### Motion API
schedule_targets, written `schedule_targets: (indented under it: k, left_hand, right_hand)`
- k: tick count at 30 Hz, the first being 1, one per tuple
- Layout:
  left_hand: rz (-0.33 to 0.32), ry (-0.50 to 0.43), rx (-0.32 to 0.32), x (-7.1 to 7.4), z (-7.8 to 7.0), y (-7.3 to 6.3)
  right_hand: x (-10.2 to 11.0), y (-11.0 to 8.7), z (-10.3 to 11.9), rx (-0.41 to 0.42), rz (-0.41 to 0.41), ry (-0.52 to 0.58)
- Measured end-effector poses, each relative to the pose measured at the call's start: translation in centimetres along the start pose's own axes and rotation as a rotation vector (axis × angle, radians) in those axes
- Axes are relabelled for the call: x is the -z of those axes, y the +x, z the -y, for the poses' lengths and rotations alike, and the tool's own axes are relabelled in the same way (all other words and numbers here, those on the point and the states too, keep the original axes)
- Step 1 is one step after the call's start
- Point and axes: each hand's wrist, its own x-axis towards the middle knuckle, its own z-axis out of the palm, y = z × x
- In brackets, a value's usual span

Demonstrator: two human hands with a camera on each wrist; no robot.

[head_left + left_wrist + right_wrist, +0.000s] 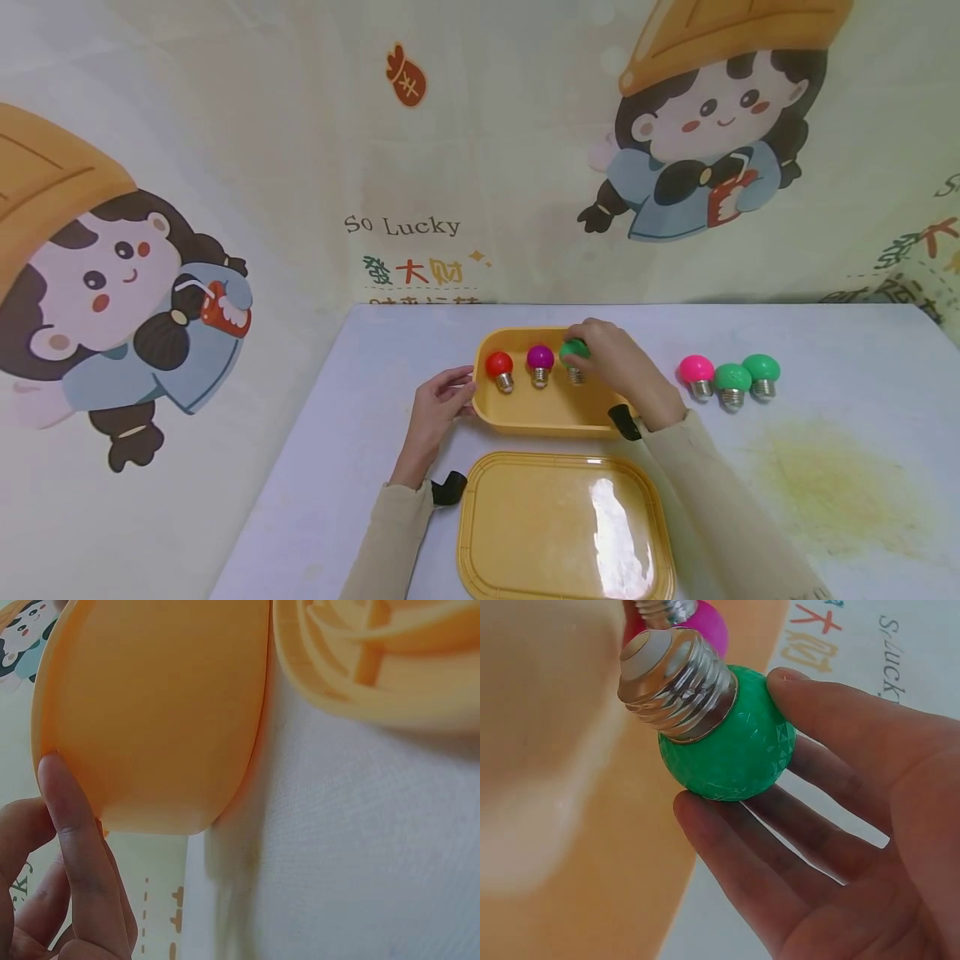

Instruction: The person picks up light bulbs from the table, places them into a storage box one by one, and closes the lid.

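In the head view a yellow plastic box (pixel 555 431) stands at the middle of the table. My left hand (pixel 433 417) holds its left end, fingertips at the wall and rim; the left wrist view shows these fingers (pixel 71 817) against the box's outer wall (pixel 157 712). Over the box's right part, my right hand (pixel 618 362) grips a green light bulb (pixel 724 746) by its round globe, between thumb and fingers. The bulb's metal screw base points away from the palm. Inside the box are a red bulb (pixel 498 365) and a purple bulb (pixel 540 360).
To the right of the box lie a pink bulb (pixel 697 370) and two green bulbs, one nearer (pixel 732 379) and one farther right (pixel 762 367). A flat yellow lid (pixel 540 533) lies in front of the box. Behind the table hangs a printed cloth (pixel 510 167).
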Motion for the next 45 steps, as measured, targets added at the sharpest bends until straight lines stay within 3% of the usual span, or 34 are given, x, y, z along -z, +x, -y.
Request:
schedule_targets:
  k: [25,45]
  left_hand:
    - [0.007,-0.006,-0.03,-0.1,0.3,0.3]
    - [0.015,-0.02,-0.007,0.0,-0.2,-0.1]
  right_hand:
    - [-1.2,2.0,1.2,0.008,0.061,-0.03]
    - [-2.2,3.2,0.9,0.042,0.127,-0.021]
